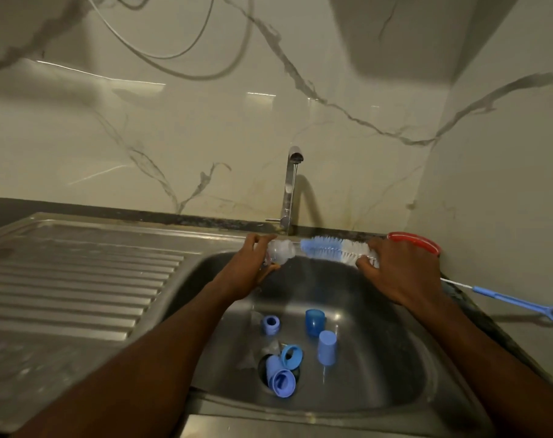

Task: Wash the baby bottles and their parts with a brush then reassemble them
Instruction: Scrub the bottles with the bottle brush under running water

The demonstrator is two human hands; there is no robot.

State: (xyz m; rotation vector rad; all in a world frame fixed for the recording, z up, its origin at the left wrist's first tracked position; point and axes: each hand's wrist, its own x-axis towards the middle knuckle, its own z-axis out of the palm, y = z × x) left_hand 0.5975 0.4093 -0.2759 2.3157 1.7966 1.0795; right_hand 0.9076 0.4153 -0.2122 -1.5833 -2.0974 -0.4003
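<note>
My left hand (253, 263) grips a clear baby bottle (279, 250), held sideways over the back of the sink (379, 311) with its mouth to the right. My right hand (398, 273) grips the bottle brush (335, 248) around its white bristles; the blue bristle tip points at the bottle's mouth and nearly touches it. In the basin lie several blue parts: a ring (270, 324), a dark blue cap (315, 321), a light blue cap (327, 347), and more caps and rings (283, 373) piled over the drain.
The tap (290, 188) stands behind the sink with a thin stream running. A ridged steel drainboard (79, 273) lies to the left. A red-rimmed object (417, 241) sits at the back right corner. A thin blue-handled brush (515, 303) rests on the right counter.
</note>
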